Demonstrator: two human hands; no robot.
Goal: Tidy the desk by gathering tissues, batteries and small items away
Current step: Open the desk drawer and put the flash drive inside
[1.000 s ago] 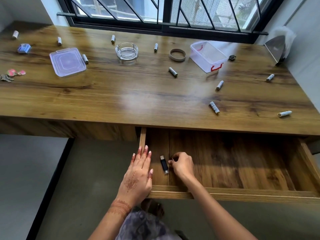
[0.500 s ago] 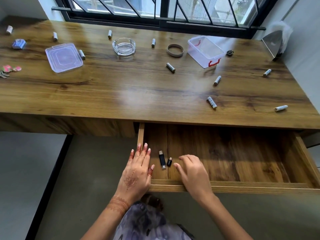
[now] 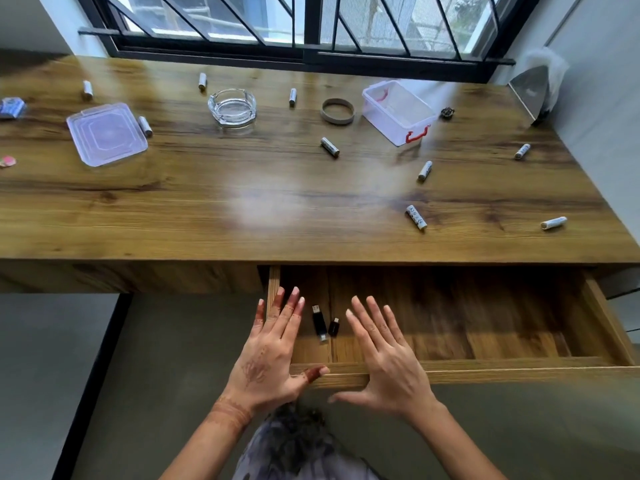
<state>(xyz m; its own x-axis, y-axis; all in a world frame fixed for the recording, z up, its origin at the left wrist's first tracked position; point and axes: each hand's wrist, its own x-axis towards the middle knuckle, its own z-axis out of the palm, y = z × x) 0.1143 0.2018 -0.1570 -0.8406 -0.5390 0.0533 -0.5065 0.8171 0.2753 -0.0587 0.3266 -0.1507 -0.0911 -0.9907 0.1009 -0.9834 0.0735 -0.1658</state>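
I log 1 brown wooden desk (image 3: 173,202) with 1 open wooden drawer (image 3: 485,372) under it. Left hand (image 3: 270,355) and right hand (image 3: 388,362) are spread flat over the drawer's left end, holding nothing.

On the desk:
- 1 clear plastic box with red latches (image 3: 398,112)
- 1 clear square lid (image 3: 107,133)
- 1 glass ashtray (image 3: 232,107)
- 9 scattered white cylindrical batteries (image 3: 329,147)

In the drawer, between the hands:
- 1 black USB stick (image 3: 319,322)
- 1 small black cap (image 3: 334,327), just beside the stick

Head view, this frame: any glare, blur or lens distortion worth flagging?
Head view: a pale glare patch from the window washes out the grain mid-desk. Head view: the drawer floor beside the right hand is smeared by motion blur, yet the black USB stick reads clearly. Head view: the frame's outer edges lean outward, likely wide-lens stretch.
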